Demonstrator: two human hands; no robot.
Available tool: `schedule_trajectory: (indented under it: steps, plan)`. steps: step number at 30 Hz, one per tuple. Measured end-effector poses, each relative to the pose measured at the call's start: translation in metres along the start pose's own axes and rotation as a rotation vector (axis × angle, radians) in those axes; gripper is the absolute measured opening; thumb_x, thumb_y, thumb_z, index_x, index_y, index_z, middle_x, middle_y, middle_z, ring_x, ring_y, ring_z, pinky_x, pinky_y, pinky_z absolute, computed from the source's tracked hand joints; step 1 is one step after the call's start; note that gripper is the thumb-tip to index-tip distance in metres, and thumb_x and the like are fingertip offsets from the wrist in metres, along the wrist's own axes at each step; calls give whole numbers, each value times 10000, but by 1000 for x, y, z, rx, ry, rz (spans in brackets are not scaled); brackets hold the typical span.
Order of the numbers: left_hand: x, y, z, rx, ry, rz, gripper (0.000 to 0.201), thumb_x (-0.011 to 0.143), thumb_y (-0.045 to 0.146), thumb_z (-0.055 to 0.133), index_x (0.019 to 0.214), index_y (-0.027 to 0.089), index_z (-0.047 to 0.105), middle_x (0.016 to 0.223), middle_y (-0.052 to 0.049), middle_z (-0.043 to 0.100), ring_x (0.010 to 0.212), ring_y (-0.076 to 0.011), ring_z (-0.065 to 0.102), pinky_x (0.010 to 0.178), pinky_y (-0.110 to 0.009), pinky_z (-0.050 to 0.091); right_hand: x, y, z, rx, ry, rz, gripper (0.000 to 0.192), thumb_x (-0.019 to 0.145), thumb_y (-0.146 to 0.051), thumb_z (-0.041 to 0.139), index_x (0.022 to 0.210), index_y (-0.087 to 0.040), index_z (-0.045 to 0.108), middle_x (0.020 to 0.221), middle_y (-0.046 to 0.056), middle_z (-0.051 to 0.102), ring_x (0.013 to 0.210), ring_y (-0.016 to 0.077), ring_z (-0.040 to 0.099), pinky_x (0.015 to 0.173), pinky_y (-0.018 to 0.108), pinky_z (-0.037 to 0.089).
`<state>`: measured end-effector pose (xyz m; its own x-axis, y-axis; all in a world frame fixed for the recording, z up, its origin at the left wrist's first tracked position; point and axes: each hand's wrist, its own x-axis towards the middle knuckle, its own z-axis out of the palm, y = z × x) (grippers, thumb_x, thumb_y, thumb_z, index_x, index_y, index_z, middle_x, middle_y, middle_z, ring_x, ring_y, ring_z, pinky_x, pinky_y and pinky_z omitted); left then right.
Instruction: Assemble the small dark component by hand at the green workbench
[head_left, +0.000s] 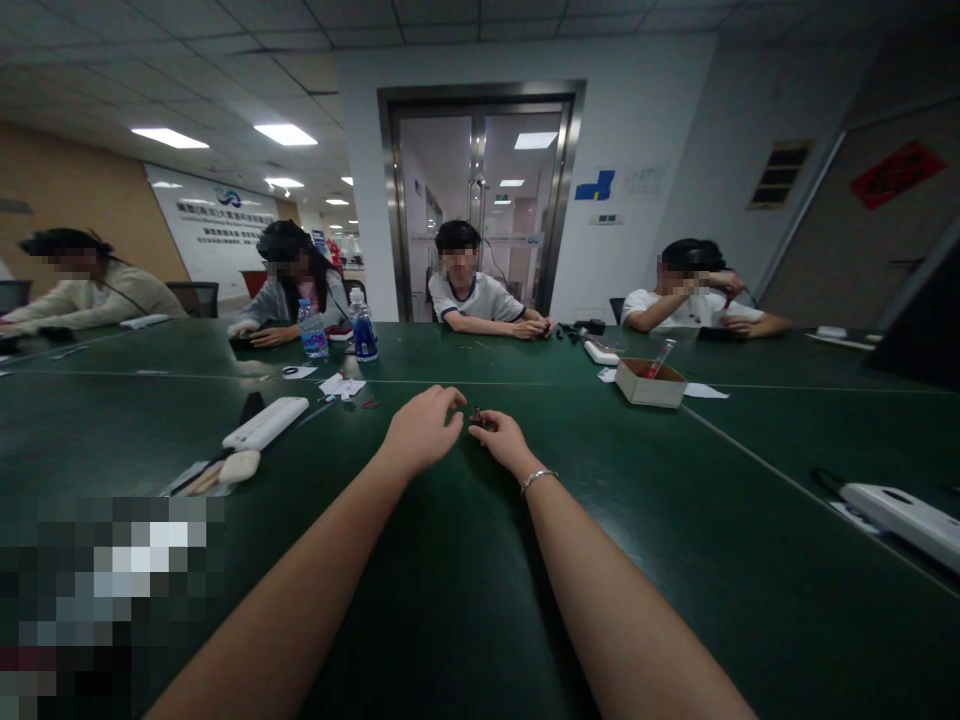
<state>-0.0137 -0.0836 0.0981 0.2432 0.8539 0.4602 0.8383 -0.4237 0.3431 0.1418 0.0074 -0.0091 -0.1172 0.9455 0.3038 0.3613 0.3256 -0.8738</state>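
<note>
My right hand (504, 438), with a silver bracelet (538, 479) at its wrist, pinches a small dark object (476, 414) low over the green tabletop. The object is too small to name; its upper end shows between the two hands. Just left of it, my left hand (426, 430) has its fingers bent and apart, with nothing seen in them. The left fingertips come close to the dark object, but whether they touch it I cannot tell.
Beyond my hands stand two bottles (364, 330) and an open box (651, 384) holding a red-and-clear tool. White power strips (266, 424) lie left and right. Paper scraps (342, 387) and small dark parts are scattered about. Several people sit across the table.
</note>
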Motion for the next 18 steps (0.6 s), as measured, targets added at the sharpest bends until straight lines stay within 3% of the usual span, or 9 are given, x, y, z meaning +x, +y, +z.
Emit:
schedule_trajectory:
  steps: [4,7,9,14,18]
  plan:
    - [31,-41,56,-441,77,-163,285,806,296,527,1068,188,558,1071,-89,565,942,-174,567,832,-307,454,-3,-7,-2,-14,5,32,238,735,-207,620,965,-148,636,802,19,635,524,82,523,527,218,427]
    - [37,-54,89,-837,65,-357,327,839,351,480,1125,200,527,1096,-98,563,955,-178,572,759,-292,481,-3,-7,-2,-29,-12,14,242,737,-178,614,978,-172,639,831,20,644,548,88,540,562,229,453]
    - [34,-58,102,-979,62,-428,342,840,377,476,1135,208,521,1103,-98,564,946,-180,577,723,-285,488,-2,-5,-1,-49,-12,-12,255,730,-182,623,984,-188,649,852,20,641,599,102,558,601,239,472]
    - [25,-58,107,-932,52,-309,397,763,319,606,1134,192,540,1043,-92,582,900,-179,585,737,-287,488,0,-5,0,-150,20,-63,247,716,-185,640,960,-198,676,866,26,610,703,131,573,676,256,476]
    - [24,-60,107,-782,84,-190,250,747,249,615,987,184,633,1010,-77,579,871,-165,589,815,-306,479,1,-8,0,-242,46,-61,238,685,-159,670,919,-190,700,859,39,584,736,149,570,715,273,468]
